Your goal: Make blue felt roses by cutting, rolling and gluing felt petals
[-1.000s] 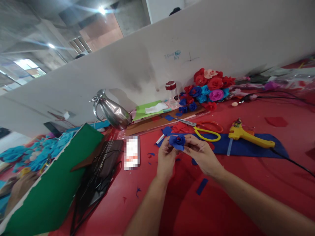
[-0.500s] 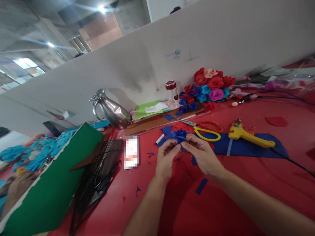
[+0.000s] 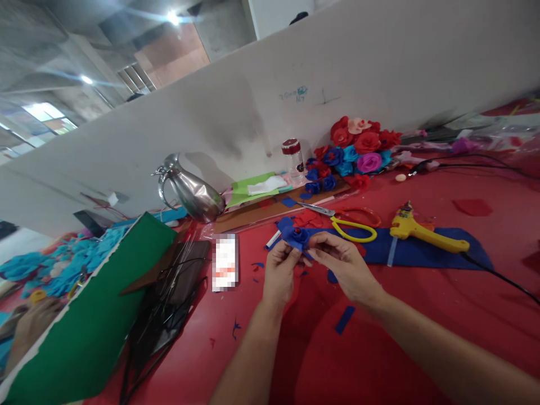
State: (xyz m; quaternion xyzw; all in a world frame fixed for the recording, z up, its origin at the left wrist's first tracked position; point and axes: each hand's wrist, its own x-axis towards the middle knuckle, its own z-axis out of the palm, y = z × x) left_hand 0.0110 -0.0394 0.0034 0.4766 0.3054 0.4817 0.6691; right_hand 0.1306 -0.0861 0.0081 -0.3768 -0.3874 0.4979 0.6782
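A small blue craft flower (image 3: 300, 238) with a dark red centre is held over the red table. My left hand (image 3: 280, 278) pinches it from below and from the left. On its right side, my right hand (image 3: 348, 267) has thumb and fingers closed at the lower petals. Just behind the hands lie yellow-and-orange-handled scissors (image 3: 354, 229). To the right, a yellow glue gun (image 3: 426, 230) with a clear glue stick rests on a blue sheet (image 3: 447, 260). Left of the flower is a white marker (image 3: 273, 240).
A steel jug (image 3: 196, 194), a red-lidded glass jar (image 3: 293, 160) and a pile of finished flowers (image 3: 365, 146) stand along the white partition. At left are a phone (image 3: 225, 261), a green board (image 3: 93, 304) and another person's hand (image 3: 36, 323). Blue scraps (image 3: 345, 320) lie near my wrists.
The flower has shifted left and tilted so that its red centre faces up more. My left hand moved slightly left with it; my right-hand fingers now sit at its right edge.
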